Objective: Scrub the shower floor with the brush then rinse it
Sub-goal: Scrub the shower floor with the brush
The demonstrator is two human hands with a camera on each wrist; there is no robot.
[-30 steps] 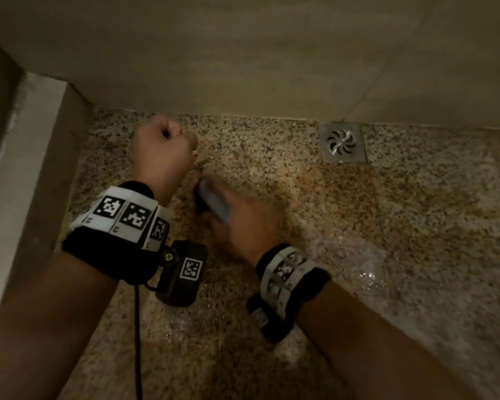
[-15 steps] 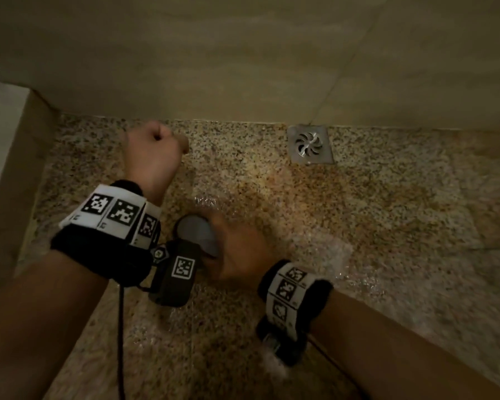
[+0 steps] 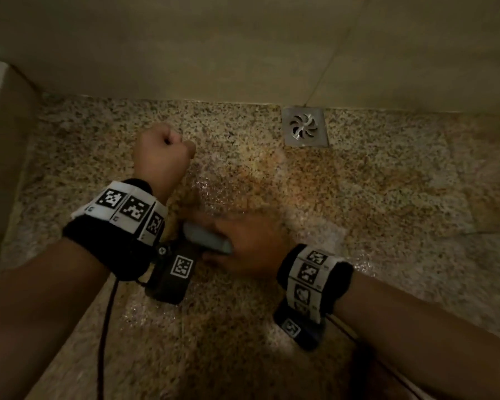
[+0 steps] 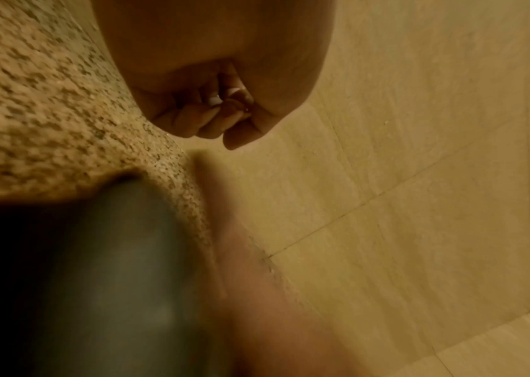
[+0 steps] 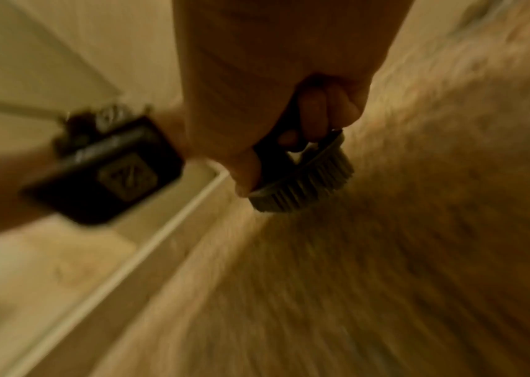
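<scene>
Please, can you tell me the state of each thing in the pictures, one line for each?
left hand: closed in a fist, holds nothing
right hand: grips the brush
brush: held, bristles toward the floor
shower floor: wet, glistening in patches
drain: uncovered, nothing on it

brush (image 5: 302,178) blurred | bristle contact with floor (image 5: 418,255) unclear

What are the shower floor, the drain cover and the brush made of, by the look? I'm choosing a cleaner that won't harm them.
Shower floor: speckled tan and black grain with wet glints, probably granite or a granite-look tile.
Drain cover: silvery, reflective, with cut swirl slots, likely stainless steel.
Brush, gripped by the right hand: smooth grey body, apparently plastic, with stiff grey bristles, probably synthetic; blur hides detail.
</scene>
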